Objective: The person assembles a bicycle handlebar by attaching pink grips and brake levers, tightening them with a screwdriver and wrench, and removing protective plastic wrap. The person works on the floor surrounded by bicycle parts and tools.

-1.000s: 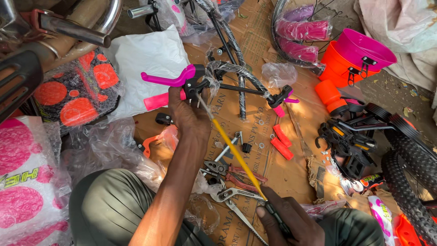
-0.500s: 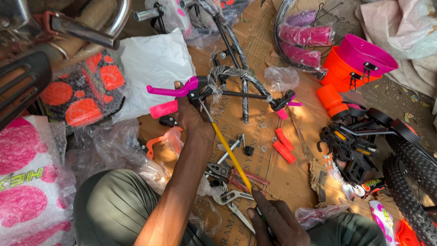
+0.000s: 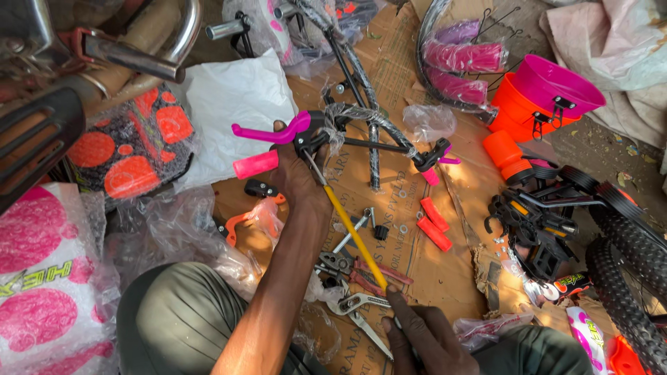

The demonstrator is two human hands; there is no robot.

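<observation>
Handlebar [image 3: 361, 132] work, seen from above: my left hand [image 3: 295, 177] wraps the bar's left end just beside the pink grip [image 3: 255, 164], fingers curled shut around the tube under the magenta brake lever [image 3: 272, 132]. My right hand [image 3: 424, 337] sits low and near my lap, fingers pinched closed on the butt of a yellow-handled screwdriver [image 3: 354, 236]. The tool's long axis runs diagonally, from the right hand up and to the left, with its metal tip at the black lever clamp [image 3: 309, 142] just above the left hand's knuckles. So the clamp lies well away from the right hand and touching the left. Pliers [image 3: 347, 267] and red grips [image 3: 432, 223] lie on the cardboard [image 3: 445, 267] between.
</observation>
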